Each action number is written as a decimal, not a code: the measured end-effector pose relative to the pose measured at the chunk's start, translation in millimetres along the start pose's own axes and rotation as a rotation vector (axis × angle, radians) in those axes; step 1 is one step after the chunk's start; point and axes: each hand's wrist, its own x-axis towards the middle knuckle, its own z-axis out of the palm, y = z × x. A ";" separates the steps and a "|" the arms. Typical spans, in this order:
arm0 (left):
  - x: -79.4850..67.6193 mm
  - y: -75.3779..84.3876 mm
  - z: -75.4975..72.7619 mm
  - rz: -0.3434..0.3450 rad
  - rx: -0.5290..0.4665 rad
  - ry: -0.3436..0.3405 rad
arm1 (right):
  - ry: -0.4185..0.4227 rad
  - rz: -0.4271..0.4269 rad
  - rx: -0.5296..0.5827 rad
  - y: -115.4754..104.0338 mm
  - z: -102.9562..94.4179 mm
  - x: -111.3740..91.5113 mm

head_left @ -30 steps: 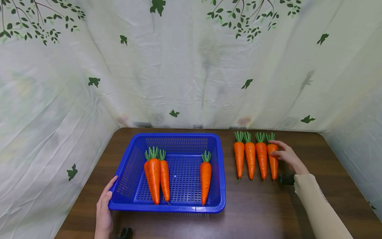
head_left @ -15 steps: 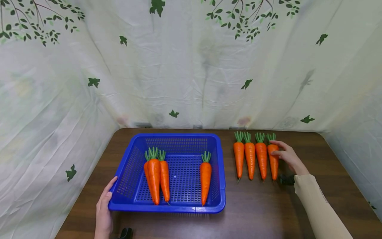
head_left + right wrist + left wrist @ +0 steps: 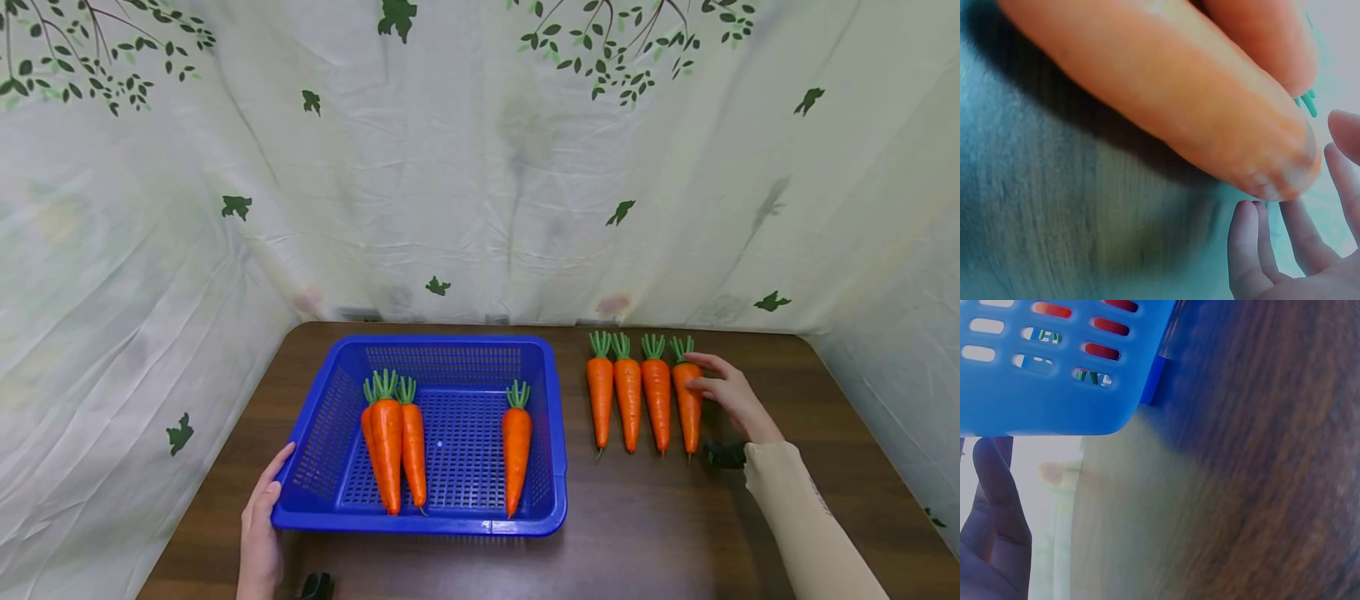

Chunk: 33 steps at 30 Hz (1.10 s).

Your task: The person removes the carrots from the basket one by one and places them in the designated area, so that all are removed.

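Observation:
My left hand [image 3: 262, 525] rests at the left front corner of a blue plastic basket [image 3: 558, 467]. In the left wrist view, its fairly straight fingers touch the basket's edge [image 3: 1054, 419]. Three carrots [image 3: 387, 450] lie bunched at the left inside the basket, and a single carrot [image 3: 517, 458] lies at the right. Beside the basket, several carrots stand in a row, tops away from me. My right hand [image 3: 731, 396] has its fingertips at the upper part of the rightmost carrot [image 3: 687, 404]. The right wrist view shows its fingers spread loosely near that carrot [image 3: 1210, 112].
Left of that carrot lie three others, the nearest neighbour a carrot [image 3: 657, 404]. All rest on a brown wooden table [image 3: 622, 533]. A pale leaf-patterned cloth [image 3: 480, 167] hangs behind the table's back edge and along both sides. A black wrist device [image 3: 723, 454] sits below the right hand.
My right hand and the rightmost carrot have shifted slightly to the right, widening the gap to its neighbour. The left hand and the basket look unchanged.

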 end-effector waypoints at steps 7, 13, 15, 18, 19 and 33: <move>0.1 -0.6 -1.1 0.007 0.000 -0.012 | 0.037 -0.005 0.031 -3.4 -3.4 -4.4; -0.1 -1.6 -0.6 0.013 -0.007 -0.003 | 0.057 -0.014 0.067 -9.2 -5.4 -8.0; 0.0 -1.8 -0.5 0.013 -0.007 -0.002 | 0.054 -0.023 0.079 -11.8 -5.3 -9.1; 0.3 -2.1 -0.4 0.011 -0.007 -0.001 | 0.043 -0.051 0.107 -16.4 -3.9 -11.7; 0.3 -2.2 -0.5 0.011 -0.007 -0.001 | 0.039 -0.060 0.115 -17.7 -3.3 -12.6; 0.3 -1.7 -0.2 0.017 -0.003 0.003 | -0.012 -0.158 0.239 -36.2 15.3 -23.5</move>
